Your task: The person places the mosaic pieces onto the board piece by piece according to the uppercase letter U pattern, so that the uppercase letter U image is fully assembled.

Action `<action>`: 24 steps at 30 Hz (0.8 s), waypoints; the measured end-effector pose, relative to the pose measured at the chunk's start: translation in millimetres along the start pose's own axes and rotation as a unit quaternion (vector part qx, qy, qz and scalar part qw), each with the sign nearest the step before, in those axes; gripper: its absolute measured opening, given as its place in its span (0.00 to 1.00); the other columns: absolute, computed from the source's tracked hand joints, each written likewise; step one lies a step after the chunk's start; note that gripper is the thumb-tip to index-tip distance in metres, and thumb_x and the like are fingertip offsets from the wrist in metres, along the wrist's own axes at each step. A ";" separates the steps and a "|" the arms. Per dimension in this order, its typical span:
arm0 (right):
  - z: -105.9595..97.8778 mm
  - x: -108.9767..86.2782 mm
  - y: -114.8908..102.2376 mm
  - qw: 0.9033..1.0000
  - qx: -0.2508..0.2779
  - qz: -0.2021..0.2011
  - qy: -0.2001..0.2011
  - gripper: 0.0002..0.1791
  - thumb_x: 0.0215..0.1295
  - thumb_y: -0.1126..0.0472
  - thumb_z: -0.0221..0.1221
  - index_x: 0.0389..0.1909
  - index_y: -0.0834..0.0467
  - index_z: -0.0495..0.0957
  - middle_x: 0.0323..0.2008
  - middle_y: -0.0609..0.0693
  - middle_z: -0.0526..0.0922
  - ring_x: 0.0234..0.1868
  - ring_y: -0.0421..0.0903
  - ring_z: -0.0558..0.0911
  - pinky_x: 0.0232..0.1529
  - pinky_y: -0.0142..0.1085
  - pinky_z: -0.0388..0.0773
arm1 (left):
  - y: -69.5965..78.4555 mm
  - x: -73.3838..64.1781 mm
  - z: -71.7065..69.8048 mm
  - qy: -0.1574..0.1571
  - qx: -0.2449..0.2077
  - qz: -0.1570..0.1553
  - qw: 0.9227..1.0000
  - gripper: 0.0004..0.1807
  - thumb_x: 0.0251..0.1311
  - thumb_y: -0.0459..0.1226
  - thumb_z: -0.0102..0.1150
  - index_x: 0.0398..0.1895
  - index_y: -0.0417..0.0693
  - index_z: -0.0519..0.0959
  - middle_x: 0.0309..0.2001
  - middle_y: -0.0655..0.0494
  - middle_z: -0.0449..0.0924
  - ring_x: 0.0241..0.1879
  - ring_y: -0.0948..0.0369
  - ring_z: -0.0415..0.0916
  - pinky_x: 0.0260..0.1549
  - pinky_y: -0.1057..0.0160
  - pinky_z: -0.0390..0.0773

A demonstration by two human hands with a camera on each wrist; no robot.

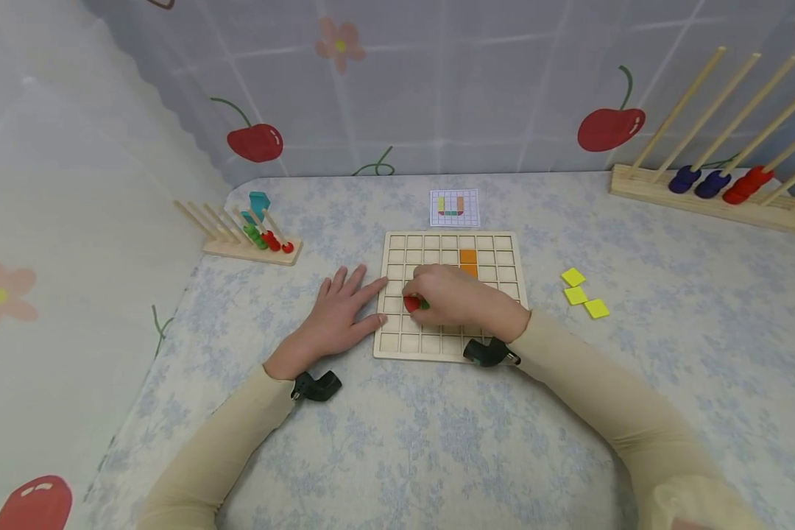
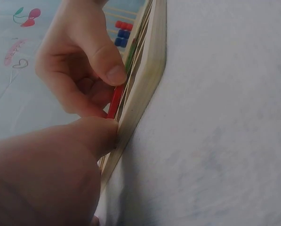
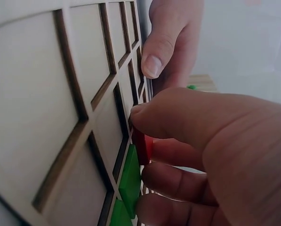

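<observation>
My right hand (image 1: 447, 294) reaches over the wooden grid board (image 1: 381, 324) and pinches a red tile (image 1: 411, 303) between thumb and fingers at its left part. In the right wrist view the red tile (image 3: 142, 146) stands tilted against the grid, beside green tiles (image 3: 130, 176) lying in the cells. My left hand (image 1: 338, 313) lies on the table with fingers spread, its thumb and index fingertips at the board's left edge. Two orange tiles (image 1: 468, 256) show in the upper right part of the board; the right hand hides the cells under it.
A pattern card (image 1: 454, 207) with a coloured U shape lies behind the board. Three yellow tiles (image 1: 575, 295) lie to its right. A small bead abacus (image 1: 252, 250) stands at left, with teal pieces (image 1: 259, 202) behind, and a larger abacus (image 1: 709, 199) at back right.
</observation>
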State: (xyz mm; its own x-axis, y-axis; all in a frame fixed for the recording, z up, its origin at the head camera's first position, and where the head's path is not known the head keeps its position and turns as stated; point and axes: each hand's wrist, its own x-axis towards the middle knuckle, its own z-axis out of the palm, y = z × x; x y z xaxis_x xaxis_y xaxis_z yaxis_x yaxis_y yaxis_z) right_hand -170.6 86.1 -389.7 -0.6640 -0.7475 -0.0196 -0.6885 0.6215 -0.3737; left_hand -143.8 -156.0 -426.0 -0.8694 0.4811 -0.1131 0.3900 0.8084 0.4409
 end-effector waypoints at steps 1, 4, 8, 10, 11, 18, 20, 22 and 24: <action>0.2 0.1 0.2 1.000 0.000 0.000 0.000 0.02 0.61 0.62 0.65 0.30 0.55 0.83 0.27 0.47 0.75 0.29 0.43 0.71 0.33 0.33 0.70 | 0.1 -0.2 -0.1 0.002 0.002 0.002 1.000 0.35 0.74 0.52 0.53 0.80 0.55 0.61 0.82 0.38 0.45 0.81 0.33 0.35 0.75 0.29 0.40; 0.7 0.4 0.8 1.000 -0.001 0.001 0.001 0.02 0.62 0.62 0.65 0.31 0.55 0.84 0.28 0.47 0.76 0.29 0.43 0.71 0.33 0.34 0.70 | 0.1 0.0 -0.1 0.003 0.002 0.003 1.000 0.35 0.74 0.52 0.53 0.80 0.55 0.61 0.82 0.37 0.46 0.81 0.33 0.35 0.75 0.29 0.40; 1.3 0.7 1.4 1.000 0.001 0.003 0.003 0.02 0.62 0.62 0.65 0.33 0.55 0.85 0.28 0.47 0.77 0.30 0.43 0.72 0.33 0.34 0.71 | 0.0 0.7 0.2 0.004 0.004 0.006 1.000 0.35 0.74 0.52 0.53 0.80 0.54 0.61 0.82 0.37 0.46 0.81 0.33 0.35 0.74 0.28 0.41; 1.7 0.6 1.6 1.000 0.004 0.002 0.005 0.02 0.62 0.62 0.65 0.33 0.56 0.85 0.29 0.48 0.78 0.30 0.43 0.72 0.34 0.34 0.72 | 0.3 0.7 0.0 0.006 0.005 0.007 1.000 0.35 0.73 0.52 0.53 0.80 0.54 0.62 0.82 0.37 0.46 0.81 0.33 0.36 0.74 0.28 0.41; 1.9 0.4 1.8 1.000 0.006 0.001 0.005 0.02 0.62 0.62 0.65 0.33 0.56 0.85 0.29 0.48 0.78 0.30 0.43 0.73 0.34 0.34 0.72 | 0.7 0.5 -0.2 0.007 0.006 0.008 1.000 0.35 0.73 0.52 0.54 0.80 0.54 0.62 0.82 0.37 0.46 0.81 0.32 0.36 0.74 0.28 0.41; 2.5 -0.5 2.6 1.000 0.013 -0.003 0.004 0.02 0.64 0.63 0.65 0.34 0.56 0.85 0.29 0.48 0.78 0.31 0.43 0.73 0.34 0.34 0.72 | 0.7 -0.6 0.1 0.010 0.005 0.011 1.000 0.35 0.73 0.51 0.54 0.79 0.53 0.62 0.82 0.36 0.46 0.81 0.32 0.36 0.74 0.28 0.42; 2.6 -0.7 2.6 1.000 0.016 -0.004 0.004 0.02 0.64 0.63 0.65 0.35 0.56 0.85 0.29 0.48 0.78 0.30 0.43 0.72 0.34 0.34 0.72 | 0.3 -0.5 0.5 0.010 0.006 0.012 1.000 0.35 0.73 0.51 0.54 0.79 0.53 0.62 0.82 0.36 0.46 0.80 0.32 0.36 0.74 0.27 0.42; 2.7 -0.6 2.9 1.000 0.017 -0.005 0.004 0.02 0.65 0.63 0.64 0.35 0.57 0.85 0.29 0.49 0.78 0.30 0.43 0.72 0.34 0.34 0.71 | -0.1 -0.2 0.8 0.009 0.006 0.010 1.000 0.35 0.73 0.51 0.54 0.80 0.53 0.62 0.82 0.36 0.46 0.80 0.32 0.36 0.74 0.27 0.42; 3.2 -0.3 3.5 1.000 0.017 -0.005 0.005 0.02 0.65 0.63 0.65 0.35 0.57 0.85 0.29 0.48 0.78 0.31 0.43 0.72 0.34 0.34 0.71 | -0.2 0.1 0.8 0.008 0.004 0.008 1.000 0.35 0.73 0.51 0.54 0.80 0.54 0.62 0.82 0.36 0.46 0.81 0.32 0.36 0.74 0.28 0.41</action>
State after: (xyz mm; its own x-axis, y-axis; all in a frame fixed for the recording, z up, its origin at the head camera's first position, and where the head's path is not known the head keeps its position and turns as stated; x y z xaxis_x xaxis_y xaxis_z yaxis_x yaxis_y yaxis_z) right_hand -171.8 87.8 -394.0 -0.6602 -0.7511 -0.0074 -0.6847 0.6058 -0.4052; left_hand -143.8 -155.9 -426.8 -0.8679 0.4882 -0.0920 0.4059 0.8036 0.4353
